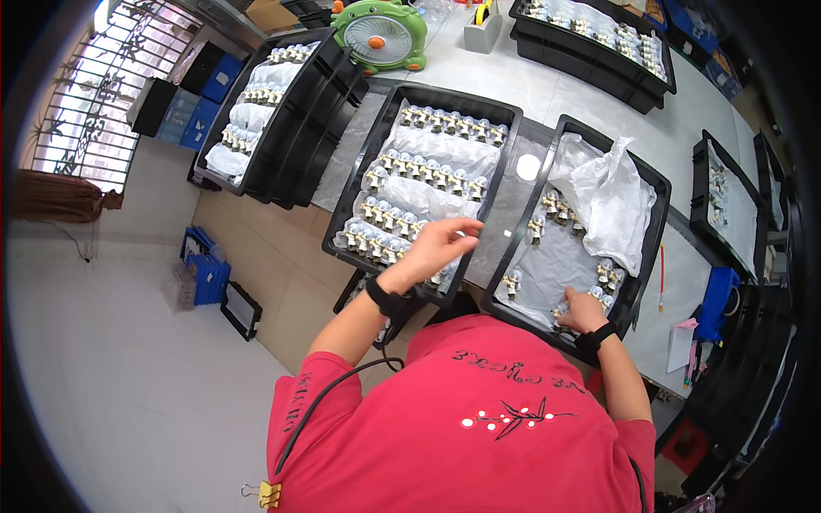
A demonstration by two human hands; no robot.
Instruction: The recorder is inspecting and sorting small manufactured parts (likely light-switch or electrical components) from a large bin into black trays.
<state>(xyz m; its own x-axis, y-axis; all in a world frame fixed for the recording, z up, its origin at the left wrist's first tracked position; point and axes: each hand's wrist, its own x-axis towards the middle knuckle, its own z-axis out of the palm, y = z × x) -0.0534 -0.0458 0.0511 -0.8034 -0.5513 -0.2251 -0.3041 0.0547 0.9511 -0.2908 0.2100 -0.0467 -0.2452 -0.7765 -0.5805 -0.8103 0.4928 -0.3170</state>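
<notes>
My left hand (438, 249) hovers over the front right part of the middle black tray (506, 113), fingers bent and thumb apart, with nothing seen between them. Rows of small figurines (425, 169) with clear round heads and gold-and-black bodies stand there, separated by white plastic film. Inside the right black tray (658, 181), my right hand (585, 311) reaches down at the front edge, its fingers closed around a small figurine (562, 314) that they partly hide. More figurines (610, 274) sit beside that hand, others farther back and at the left edge. Crumpled white film (609, 192) covers the tray's back right.
Stacked black trays of figurines (282, 107) stand at the left, and another stack (590, 47) at the back. A green fan (380, 36) and a tape dispenser (484, 27) occupy the far table. Farther right lie a black tray (727, 205) and a blue holder (717, 303).
</notes>
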